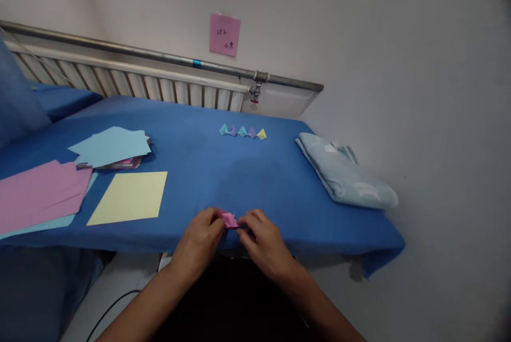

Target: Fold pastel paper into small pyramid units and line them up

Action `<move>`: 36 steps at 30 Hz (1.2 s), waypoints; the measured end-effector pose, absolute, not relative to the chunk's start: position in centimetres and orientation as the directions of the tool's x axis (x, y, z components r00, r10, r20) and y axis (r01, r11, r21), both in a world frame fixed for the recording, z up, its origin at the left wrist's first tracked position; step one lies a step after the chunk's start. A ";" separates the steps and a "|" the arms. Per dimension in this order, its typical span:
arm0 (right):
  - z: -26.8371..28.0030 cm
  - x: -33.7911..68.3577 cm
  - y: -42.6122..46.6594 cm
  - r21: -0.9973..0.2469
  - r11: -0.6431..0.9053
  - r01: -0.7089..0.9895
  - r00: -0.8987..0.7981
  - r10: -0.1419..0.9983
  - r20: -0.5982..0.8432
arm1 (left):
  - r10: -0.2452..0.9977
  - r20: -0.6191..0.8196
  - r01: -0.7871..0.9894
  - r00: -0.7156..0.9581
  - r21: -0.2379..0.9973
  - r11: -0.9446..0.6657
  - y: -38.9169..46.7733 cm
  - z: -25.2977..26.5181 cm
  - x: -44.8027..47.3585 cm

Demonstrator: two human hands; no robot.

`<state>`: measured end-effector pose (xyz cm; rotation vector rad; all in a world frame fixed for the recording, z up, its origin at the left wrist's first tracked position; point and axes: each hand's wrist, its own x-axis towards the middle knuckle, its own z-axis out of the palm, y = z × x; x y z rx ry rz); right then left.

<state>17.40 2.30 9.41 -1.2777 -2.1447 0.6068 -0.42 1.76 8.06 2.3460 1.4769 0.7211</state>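
Observation:
A small piece of folded pink paper (229,219) is held between my two hands near the table's front edge. My left hand (202,238) pinches its left end. At its right end, the fingertips of my right hand (263,241) are closed on the paper's corner. The paper's lower folds are partly hidden by my fingers. Farther back on the table, several small folded paper pieces (242,131) in teal, purple and yellow sit in a row.
The blue cloth (191,150) covers the table. To the left lie a yellow sheet (130,198), pink sheets (43,193) and a stack topped with light blue paper (114,146). A folded blanket (347,172) rests at the right. Behind are a radiator (175,89) and pipe.

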 end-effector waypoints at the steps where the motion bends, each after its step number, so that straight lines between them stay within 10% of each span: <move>1: 9.4 17.4 2.4 -0.627 0.445 0.640 -0.393 0.890 0.231 | 0.896 0.267 0.754 0.354 0.485 -0.443 1.8 8.0 -0.5; 36: 10.9 16.7 4.5 -0.328 0.633 0.701 -0.643 0.760 0.092 | 0.825 0.422 0.736 0.376 0.404 -0.543 3.1 6.4 -1.7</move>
